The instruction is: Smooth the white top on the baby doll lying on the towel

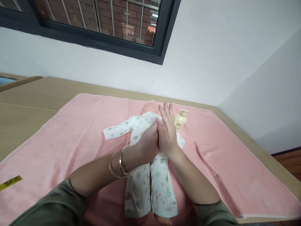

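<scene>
My left hand (147,140), with two bracelets on its wrist, is closed and pressed against the palm of my right hand. Its curled fingers are partly hidden, and anything inside them cannot be made out. My right hand (167,131) is open, its fingers stretched up and away from me. Both hands are above a baby doll (150,108) in a white patterned top (141,122) and matching trousers (138,194). The doll lies with its head away from me, and my hands cover much of its torso. A cream-coloured bottle (181,119) stands just right of my right hand.
A pink blanket (82,131) with a few folds lies under the doll on a wooden table (33,94). A yellow label (10,182) is at the left edge. Behind the table are a white wall (199,62) and a dark-framed barred window (113,40).
</scene>
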Available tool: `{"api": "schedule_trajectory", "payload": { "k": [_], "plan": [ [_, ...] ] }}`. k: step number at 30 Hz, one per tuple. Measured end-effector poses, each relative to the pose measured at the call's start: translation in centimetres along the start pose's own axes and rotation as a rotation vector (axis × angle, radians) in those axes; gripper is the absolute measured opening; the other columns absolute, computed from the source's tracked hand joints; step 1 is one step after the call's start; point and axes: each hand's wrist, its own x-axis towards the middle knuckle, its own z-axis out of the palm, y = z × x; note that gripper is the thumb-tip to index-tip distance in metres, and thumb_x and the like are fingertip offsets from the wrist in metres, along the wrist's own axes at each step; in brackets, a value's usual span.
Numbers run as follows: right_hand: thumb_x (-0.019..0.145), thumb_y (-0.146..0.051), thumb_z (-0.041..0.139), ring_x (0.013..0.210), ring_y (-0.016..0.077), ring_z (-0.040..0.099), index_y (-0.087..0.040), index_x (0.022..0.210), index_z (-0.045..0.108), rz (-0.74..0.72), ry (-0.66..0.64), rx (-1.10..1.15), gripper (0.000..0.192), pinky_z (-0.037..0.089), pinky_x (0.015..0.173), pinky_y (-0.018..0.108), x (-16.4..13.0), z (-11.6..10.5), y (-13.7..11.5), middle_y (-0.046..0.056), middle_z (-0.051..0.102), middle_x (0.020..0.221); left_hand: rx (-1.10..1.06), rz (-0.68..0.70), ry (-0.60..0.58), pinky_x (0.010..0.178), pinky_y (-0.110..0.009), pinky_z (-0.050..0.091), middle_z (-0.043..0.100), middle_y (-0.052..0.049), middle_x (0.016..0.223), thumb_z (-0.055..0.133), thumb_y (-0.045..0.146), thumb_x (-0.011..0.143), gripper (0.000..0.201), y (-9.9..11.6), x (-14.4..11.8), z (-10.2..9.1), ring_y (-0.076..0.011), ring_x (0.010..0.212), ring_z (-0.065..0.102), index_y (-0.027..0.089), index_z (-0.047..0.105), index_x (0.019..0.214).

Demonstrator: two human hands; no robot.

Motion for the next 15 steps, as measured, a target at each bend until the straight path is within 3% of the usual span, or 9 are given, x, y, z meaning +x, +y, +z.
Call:
{"api": "schedule_trajectory", "payload": {
  "k": [4, 9, 12, 15],
  "plan": [
    [0.107, -0.043, 0.020, 0.159, 0.0274, -0.003, -0.028, 0.164, 0.011, -0.019, -0.029, -0.079, 0.060, 0.012, 0.126, 0.064, 0.1, 1.6, 0.5, 0.003, 0.013, 0.172, -0.028, -0.001, -0.012, 0.123, -0.044, 0.035, 0.060, -0.008, 0.148, 0.024, 0.053, 0.105, 0.059, 2.8, 0.9, -0.3, -0.0271, 0.143, 0.050, 0.027, 0.045, 0.153],
    [0.102, -0.042, 0.038, 0.158, 0.0336, -0.006, -0.019, 0.162, -0.017, -0.256, -0.039, -0.005, 0.085, 0.014, 0.125, 0.066, -3.9, 4.8, -1.9, 0.013, -0.003, 0.172, 0.014, 0.088, 0.072, 0.122, -0.045, 0.034, 0.044, -0.007, 0.162, 0.026, 0.057, 0.103, 0.063, 5.7, 1.9, -1.7, -0.0244, 0.151, 0.037, 0.030, 0.031, 0.159],
    [0.097, -0.041, 0.047, 0.157, 0.0391, -0.009, -0.018, 0.160, -0.023, -0.299, -0.008, 0.032, 0.097, 0.015, 0.123, 0.071, -6.0, 5.5, -3.3, 0.015, -0.012, 0.171, 0.051, 0.111, 0.042, 0.122, -0.047, 0.032, 0.042, -0.006, 0.163, 0.028, 0.056, 0.103, 0.059, 5.9, 2.1, -2.5, -0.0224, 0.154, 0.033, 0.034, 0.032, 0.158],
    [0.098, -0.040, 0.047, 0.157, 0.0396, -0.005, -0.017, 0.161, -0.018, -0.328, -0.014, 0.049, 0.094, 0.014, 0.123, 0.070, -6.0, 4.7, -3.6, 0.016, -0.008, 0.172, 0.047, 0.112, 0.031, 0.119, -0.042, 0.036, 0.053, -0.008, 0.154, 0.026, 0.052, 0.103, 0.058, 4.2, 2.0, -3.0, -0.0218, 0.150, 0.039, 0.028, 0.048, 0.151]
  ]
}}
